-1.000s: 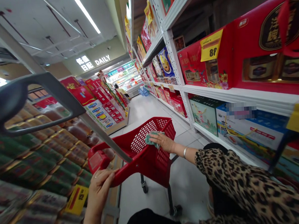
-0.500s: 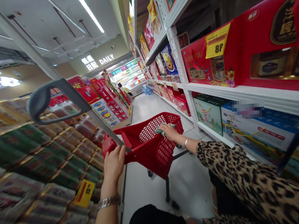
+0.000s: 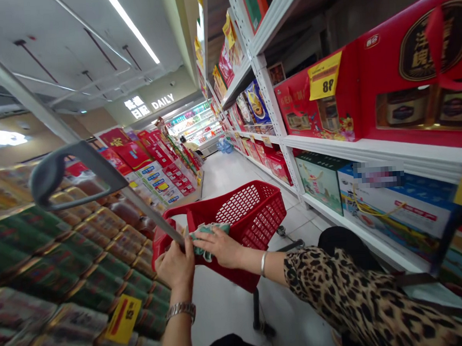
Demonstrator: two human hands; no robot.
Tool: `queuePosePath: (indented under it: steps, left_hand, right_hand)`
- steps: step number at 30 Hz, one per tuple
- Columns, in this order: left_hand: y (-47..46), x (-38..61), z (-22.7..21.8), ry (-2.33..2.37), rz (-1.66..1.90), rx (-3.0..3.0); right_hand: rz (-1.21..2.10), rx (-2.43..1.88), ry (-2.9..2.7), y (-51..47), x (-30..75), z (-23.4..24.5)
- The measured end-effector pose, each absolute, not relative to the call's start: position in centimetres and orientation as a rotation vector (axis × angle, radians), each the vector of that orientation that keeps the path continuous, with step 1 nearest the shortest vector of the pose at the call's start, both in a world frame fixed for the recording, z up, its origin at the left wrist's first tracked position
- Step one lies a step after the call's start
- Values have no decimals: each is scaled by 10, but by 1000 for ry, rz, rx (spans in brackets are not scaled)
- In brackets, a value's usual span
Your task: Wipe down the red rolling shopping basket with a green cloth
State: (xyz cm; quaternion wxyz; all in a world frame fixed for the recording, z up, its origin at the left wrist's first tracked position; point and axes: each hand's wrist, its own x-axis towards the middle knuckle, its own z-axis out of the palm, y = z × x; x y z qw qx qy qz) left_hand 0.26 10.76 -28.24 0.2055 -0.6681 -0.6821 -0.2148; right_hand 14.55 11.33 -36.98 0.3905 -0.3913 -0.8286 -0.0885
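A red plastic shopping cart [image 3: 253,228] with perforated basket walls stands tilted in view before me. My left hand [image 3: 176,263] is closed around the cart's near left corner, at the foot of the grey pole [image 3: 151,213]. Under the spread fingers of my right hand [image 3: 219,246] lies a pale green cloth [image 3: 209,231], pressed on the cart's near rim close to my left hand. A grey loop handle [image 3: 78,173] sits on the pole, touched by neither hand.
Stacked packs of cans [image 3: 49,255] line the left side, with a yellow price tag [image 3: 123,319]. White shelves [image 3: 369,145] with red gift boxes [image 3: 320,106] run along the right. Farther up the tiled aisle [image 3: 223,168] are a person [image 3: 191,145] and a lit refrigerated case [image 3: 197,120].
My right hand has brought the cloth from the cart's far right rim leftward and nearer, beside my left hand. My left hand stays on the corner, its grip slightly shifted.
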Motion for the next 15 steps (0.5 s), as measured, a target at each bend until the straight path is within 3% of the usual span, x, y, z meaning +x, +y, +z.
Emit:
queuePosePath:
  steps: [15]
  left_hand:
    - [131,-111,-276,-1950,-645,-1976]
  right_hand:
    - [-649,-1004,-2232,97,226,-440]
